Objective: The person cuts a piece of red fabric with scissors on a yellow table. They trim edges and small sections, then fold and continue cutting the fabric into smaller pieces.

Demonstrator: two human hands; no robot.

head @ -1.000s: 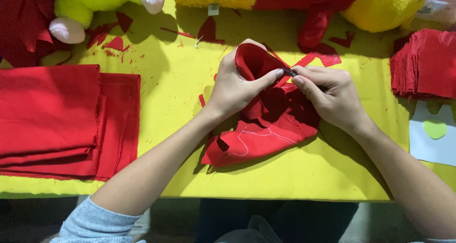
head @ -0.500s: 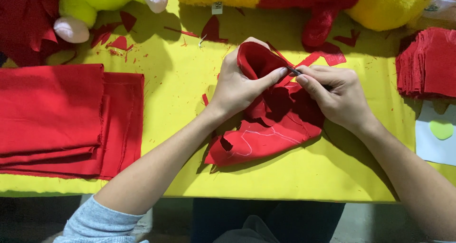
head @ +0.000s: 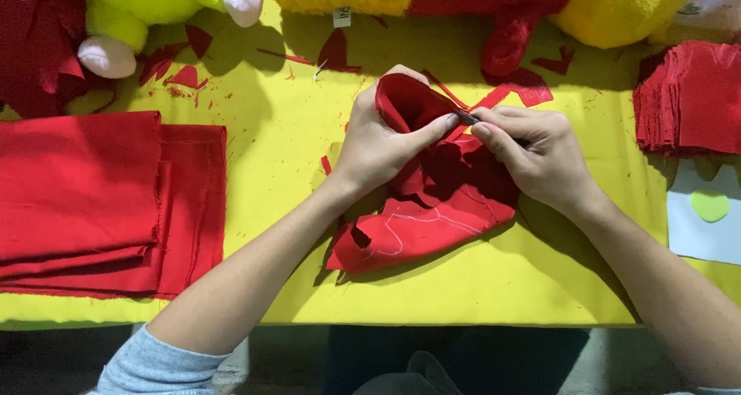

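Both hands pinch the red cloth (head: pixel 432 210) mid-table: left hand (head: pixel 382 144) grasping its raised fold, right hand (head: pixel 536 155) clenched on the cloth's edge beside it

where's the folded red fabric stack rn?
In the head view, the folded red fabric stack lies at the left edge of the yellow table, left of the left hand and below the green plush toy.

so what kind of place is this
Probably a soft-toy sewing or craft workbench: folded red fabric, a stack of cut red pieces, and plush toys along the yellow table.
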